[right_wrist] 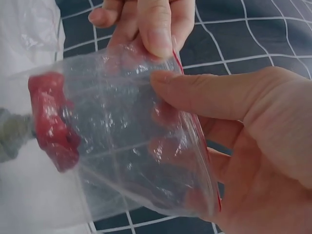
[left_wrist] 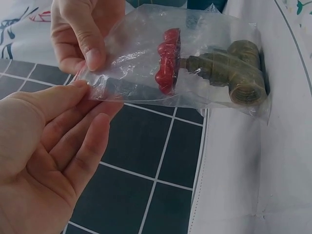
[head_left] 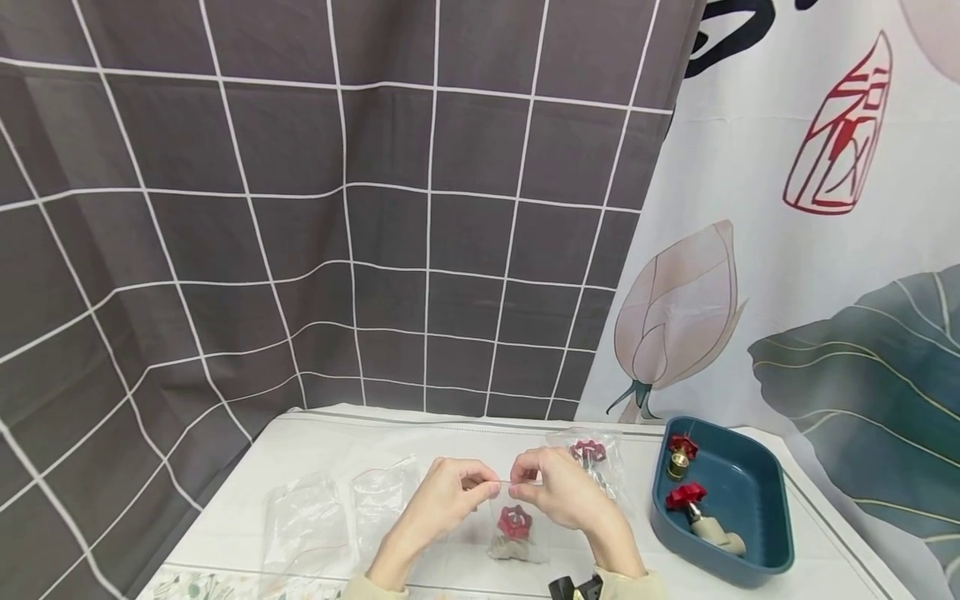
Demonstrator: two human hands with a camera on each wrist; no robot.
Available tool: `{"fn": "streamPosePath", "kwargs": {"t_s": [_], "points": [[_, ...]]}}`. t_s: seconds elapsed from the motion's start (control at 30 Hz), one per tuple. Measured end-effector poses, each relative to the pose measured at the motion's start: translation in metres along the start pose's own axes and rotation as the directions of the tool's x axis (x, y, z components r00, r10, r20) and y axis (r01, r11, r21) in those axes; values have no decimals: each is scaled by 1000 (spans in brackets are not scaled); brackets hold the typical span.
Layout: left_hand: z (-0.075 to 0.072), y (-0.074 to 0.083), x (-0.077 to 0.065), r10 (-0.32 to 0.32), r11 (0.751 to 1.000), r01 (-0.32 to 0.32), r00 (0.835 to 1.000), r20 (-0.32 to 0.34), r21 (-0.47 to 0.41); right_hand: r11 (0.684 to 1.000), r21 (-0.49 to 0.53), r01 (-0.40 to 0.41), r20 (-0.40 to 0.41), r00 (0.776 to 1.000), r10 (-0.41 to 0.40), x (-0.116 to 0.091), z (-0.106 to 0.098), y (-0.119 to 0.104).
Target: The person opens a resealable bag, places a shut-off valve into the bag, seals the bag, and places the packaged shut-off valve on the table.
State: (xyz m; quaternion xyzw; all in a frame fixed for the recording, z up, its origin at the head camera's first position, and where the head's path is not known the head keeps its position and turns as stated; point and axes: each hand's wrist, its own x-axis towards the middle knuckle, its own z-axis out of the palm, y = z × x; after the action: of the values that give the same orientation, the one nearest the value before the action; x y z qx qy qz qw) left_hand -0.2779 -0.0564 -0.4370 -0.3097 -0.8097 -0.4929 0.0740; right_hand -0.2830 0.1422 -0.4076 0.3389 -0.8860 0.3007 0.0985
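Note:
A clear zip bag [right_wrist: 117,117] with a red line along its mouth holds a valve with a red handwheel [head_left: 514,522] and a brass-coloured body [left_wrist: 219,70]. My left hand [head_left: 442,500] pinches the bag's top edge on one side between thumb and finger. Close beside it, my right hand [head_left: 564,492] pinches the same edge; its thumb lies on the plastic in the right wrist view. The valve sits at the bottom of the bag, low over or on the white tabletop; contact is hard to tell.
A blue tray [head_left: 772,500] at the right holds two red-handled valves, one brass [head_left: 678,461] and one pale [head_left: 712,529]. Another bagged valve [head_left: 588,454] lies behind my right hand. Flat clear bags [head_left: 307,517] lie at the left. A grey checked curtain [head_left: 390,233] hangs behind.

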Motion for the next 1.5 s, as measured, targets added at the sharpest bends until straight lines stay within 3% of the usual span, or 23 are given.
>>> {"fn": "streamPosePath", "kwargs": {"t_s": [0.23, 0.5, 0.9, 1.2, 1.5], "points": [[1, 1, 1, -20, 1000, 20, 1000, 1, -24, 999, 31, 6, 6, 1000, -6, 0, 0, -1], [1, 1, 1, -34, 998, 34, 999, -3, -46, 998, 40, -52, 42, 998, 51, -4, -4, 6], [-1, -1, 0, 24, 1000, -24, 1000, 10, -19, 992, 118, 48, 6, 999, -49, -5, 0, 10], [-1, -2, 0, -20, 999, 20, 1000, 17, -38, 985, 153, -77, 83, 994, 65, -10, -6, 18], [-3, -1, -1, -24, 999, 25, 1000, 16, -39, 972, 229, 53, 52, 996, -67, -9, -1, 22]]}}
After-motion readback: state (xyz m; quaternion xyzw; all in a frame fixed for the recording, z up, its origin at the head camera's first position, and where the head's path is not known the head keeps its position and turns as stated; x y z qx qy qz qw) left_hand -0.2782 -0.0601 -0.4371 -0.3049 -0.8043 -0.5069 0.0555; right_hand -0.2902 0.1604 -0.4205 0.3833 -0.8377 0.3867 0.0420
